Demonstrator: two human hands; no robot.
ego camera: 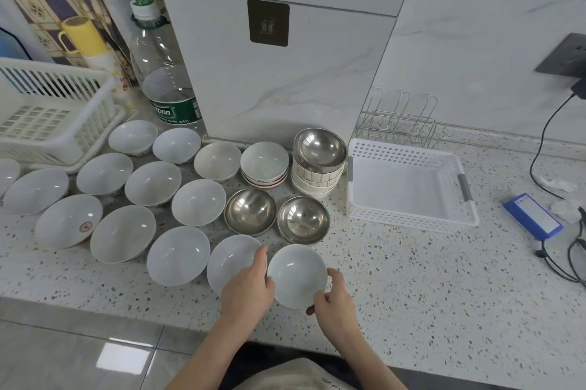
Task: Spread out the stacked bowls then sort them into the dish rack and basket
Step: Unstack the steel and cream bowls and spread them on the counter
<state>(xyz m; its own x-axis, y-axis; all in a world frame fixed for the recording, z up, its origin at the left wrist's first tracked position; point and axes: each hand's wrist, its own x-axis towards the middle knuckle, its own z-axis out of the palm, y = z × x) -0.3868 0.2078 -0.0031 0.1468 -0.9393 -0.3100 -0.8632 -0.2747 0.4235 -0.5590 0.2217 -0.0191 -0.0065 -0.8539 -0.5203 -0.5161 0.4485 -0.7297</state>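
Observation:
Several white bowls lie spread over the speckled counter, with two steel bowls [250,211] [303,220] among them. Near the front edge, my right hand [333,297] grips the near rim of a white bowl [296,274]. My left hand [249,286] lies over the neighbouring white bowl [230,259], its fingers touching the rim of the bowl my right hand holds. At the back stand two stacks: a short stack of white bowls [264,164] and a taller stack of striped bowls topped by a steel bowl [319,147]. The white dish rack [47,117] sits far left, the white perforated basket [409,183] to the right.
A large water bottle [165,79] and a yellow-capped flask [84,36] stand at the back left. A wire rack [399,123] is behind the basket. A blue device [532,215] with black cables lies at the right edge.

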